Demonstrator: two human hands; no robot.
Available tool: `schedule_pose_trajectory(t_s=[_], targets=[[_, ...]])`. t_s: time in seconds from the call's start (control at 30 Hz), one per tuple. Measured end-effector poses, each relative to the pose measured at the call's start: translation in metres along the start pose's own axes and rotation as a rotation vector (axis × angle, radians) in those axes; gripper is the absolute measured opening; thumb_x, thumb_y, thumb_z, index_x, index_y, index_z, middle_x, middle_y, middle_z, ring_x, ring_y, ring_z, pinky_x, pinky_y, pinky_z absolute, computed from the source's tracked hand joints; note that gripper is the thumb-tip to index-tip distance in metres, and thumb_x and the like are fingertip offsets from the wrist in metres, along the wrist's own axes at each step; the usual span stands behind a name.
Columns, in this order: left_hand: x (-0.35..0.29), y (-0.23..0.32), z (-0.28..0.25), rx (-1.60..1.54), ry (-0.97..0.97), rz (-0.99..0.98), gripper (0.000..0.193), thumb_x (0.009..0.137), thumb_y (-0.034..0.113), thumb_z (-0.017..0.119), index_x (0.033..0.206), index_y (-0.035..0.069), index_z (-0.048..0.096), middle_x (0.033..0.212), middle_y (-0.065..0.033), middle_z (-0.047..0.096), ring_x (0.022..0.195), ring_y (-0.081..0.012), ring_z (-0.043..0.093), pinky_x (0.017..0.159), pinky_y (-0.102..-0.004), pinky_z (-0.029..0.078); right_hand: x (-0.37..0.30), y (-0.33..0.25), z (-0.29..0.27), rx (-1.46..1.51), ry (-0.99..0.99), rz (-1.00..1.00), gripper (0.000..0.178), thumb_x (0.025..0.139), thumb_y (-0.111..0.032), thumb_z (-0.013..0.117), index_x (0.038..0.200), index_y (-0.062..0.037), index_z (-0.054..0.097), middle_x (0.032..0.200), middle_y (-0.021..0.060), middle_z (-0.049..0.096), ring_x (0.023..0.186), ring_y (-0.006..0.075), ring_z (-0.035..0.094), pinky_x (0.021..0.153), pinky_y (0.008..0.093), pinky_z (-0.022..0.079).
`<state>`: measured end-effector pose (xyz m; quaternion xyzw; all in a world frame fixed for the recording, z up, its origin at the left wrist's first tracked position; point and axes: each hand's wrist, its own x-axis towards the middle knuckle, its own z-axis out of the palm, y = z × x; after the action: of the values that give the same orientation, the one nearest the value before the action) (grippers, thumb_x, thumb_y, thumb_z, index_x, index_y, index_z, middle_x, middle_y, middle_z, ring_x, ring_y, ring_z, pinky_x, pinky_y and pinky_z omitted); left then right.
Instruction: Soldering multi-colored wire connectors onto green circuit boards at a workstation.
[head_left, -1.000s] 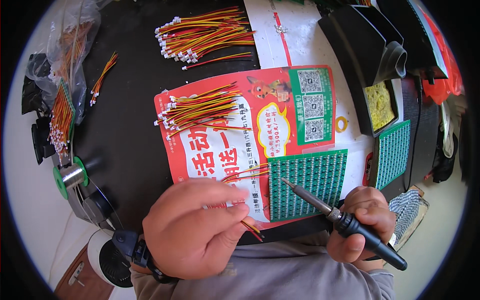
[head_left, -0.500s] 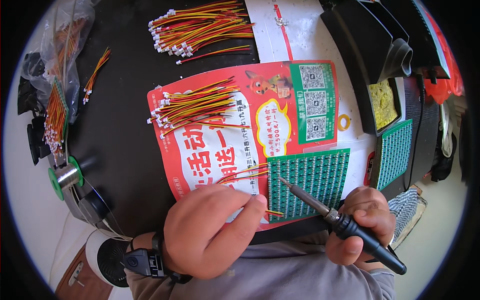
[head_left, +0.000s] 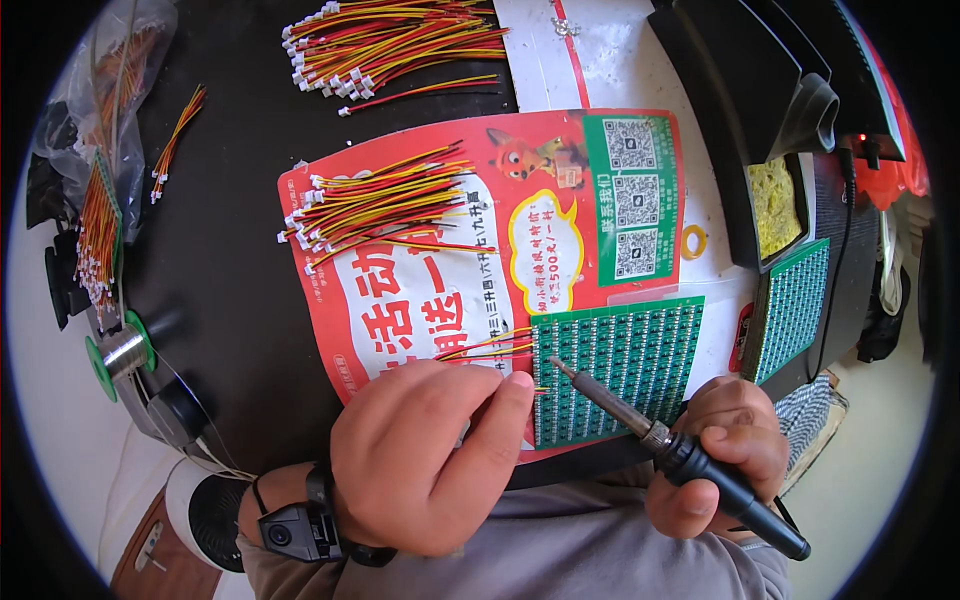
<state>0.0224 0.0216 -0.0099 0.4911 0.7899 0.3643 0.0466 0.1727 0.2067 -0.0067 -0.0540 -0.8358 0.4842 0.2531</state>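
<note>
Dark tabletop [head_left: 240, 300] is seen through a fisheye view, its outer parts lost in the black rim. On it a red printed poster [head_left: 500, 270] is spread, its lower part covered by the left hand [head_left: 430, 455]. At the upper right, a black soldering-iron stand [head_left: 725, 90] is cut off by the top edge. A green circuit-board panel [head_left: 640, 350] is laid over the poster's lower right corner, partly hidden beneath the iron; a second green panel [head_left: 795, 310] is leaned near the stand. One bundle of connector wires [head_left: 385, 205] is laid on the poster, while an upper bundle [head_left: 395, 45] is clipped by the frame. By the right hand [head_left: 730, 450], a soldering iron [head_left: 665, 442] is gripped in curled fingers, its tip held over the panel's left side; whether contact is made cannot be told. At the far left, a solder spool [head_left: 122, 353] is stood. Several loose wires [head_left: 490, 345] are lined up to the panel's left edge, partly hidden by the left hand; any joint cannot be made out. Between the left thumb and forefinger a wire lead [head_left: 541, 390] is pinched, only its short end being visible beside the panel's edge.
</note>
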Motion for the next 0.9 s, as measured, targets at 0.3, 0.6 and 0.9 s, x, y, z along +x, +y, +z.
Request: schedule_pose_trajectory(t_s=[0.3, 0.6, 0.9], targets=[[0.0022, -0.0021, 0.0007, 0.04, 0.002, 0.007, 0.029, 0.066, -0.013, 0.074, 0.093, -0.004, 0.073, 0.081, -0.0122, 0.067, 0.065, -0.0256, 0.063, 0.057, -0.033, 0.052, 0.0047, -0.0023, -0.002, -0.003, -0.064, 0.025, 0.04, 0.08, -0.024, 0.085, 0.096, 0.0016, 0.058, 0.068, 0.0073, 0.058, 0.056, 0.0212, 0.058, 0.047, 0.0319, 0.047], [0.0022, -0.0028, -0.0034, 0.031, -0.042, 0.0, 0.029, 0.068, -0.013, 0.073, 0.095, -0.005, 0.072, 0.084, -0.0127, 0.067, 0.067, -0.0255, 0.063, 0.059, -0.034, 0.051, 0.01, 0.0002, -0.0029, 0.024, -0.131, -0.017, 0.042, 0.079, -0.022, 0.086, 0.099, 0.0028, 0.058, 0.068, 0.0076, 0.058, 0.056, 0.0208, 0.058, 0.047, 0.0309, 0.046], [0.0017, -0.0049, -0.001, 0.029, -0.041, 0.012, 0.03, 0.067, -0.013, 0.074, 0.096, -0.005, 0.072, 0.084, -0.0126, 0.067, 0.067, -0.0251, 0.063, 0.058, -0.0341, 0.051, 0.0104, 0.0, -0.0021, 0.016, -0.132, -0.007, 0.043, 0.078, -0.022, 0.087, 0.099, 0.0031, 0.058, 0.069, 0.0078, 0.059, 0.056, 0.021, 0.058, 0.047, 0.0313, 0.047]])
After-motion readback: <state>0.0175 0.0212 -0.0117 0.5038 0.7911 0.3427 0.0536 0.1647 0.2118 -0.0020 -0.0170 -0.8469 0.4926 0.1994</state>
